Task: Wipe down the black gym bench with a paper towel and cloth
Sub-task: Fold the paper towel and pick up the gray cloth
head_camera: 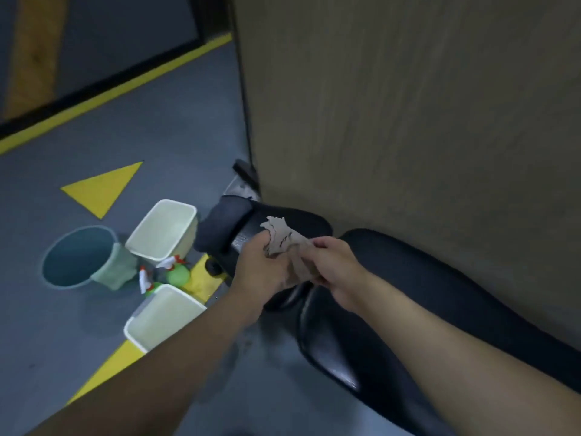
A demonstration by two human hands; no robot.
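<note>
The black padded gym bench (408, 297) runs from the lower right toward the centre, against a brown wall; its smaller seat pad (301, 220) and a roller pad (220, 228) lie beyond. A crumpled brownish paper towel (287, 243) is held above the gap between the pads. My left hand (257, 269) grips its left side and my right hand (336, 269) grips its right side. Part of the towel is hidden between my fingers.
On the grey floor to the left stand two white rectangular bins (163, 229) (163, 316), a blue round bucket (78, 256) with a pale green cloth (114, 267) draped over its rim, and green spray bottles (177, 272). Yellow floor markings (103, 187) surround them.
</note>
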